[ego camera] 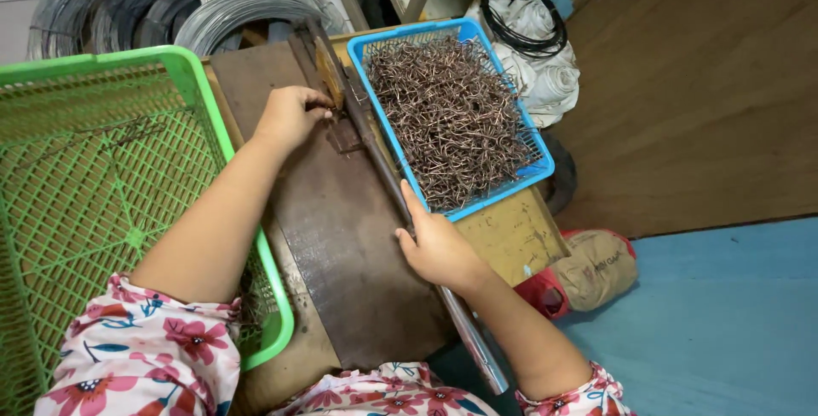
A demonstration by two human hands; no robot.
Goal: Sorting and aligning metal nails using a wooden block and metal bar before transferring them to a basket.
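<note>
Left hand (290, 113) at 11 o'clock of the dark steel bench plate (341, 237), fingers pinched on something small beside the bending jig (334, 83); what they pinch is hidden, probably a wire piece. Right hand (436, 250) clasped around the long metal lever bar (400, 203), which runs from the jig down toward 5 o'clock. Bar looks heavy, rigid, smooth; best gripped low for leverage. One blue basket (537, 169) at 1 o'clock, heaped with coppery bent wire hooks (452, 118), too many to count; light, stiff, prone to tangling. One green basket (196, 83) at 9 o'clock. Several wire coils (230, 11) at 12.
</note>
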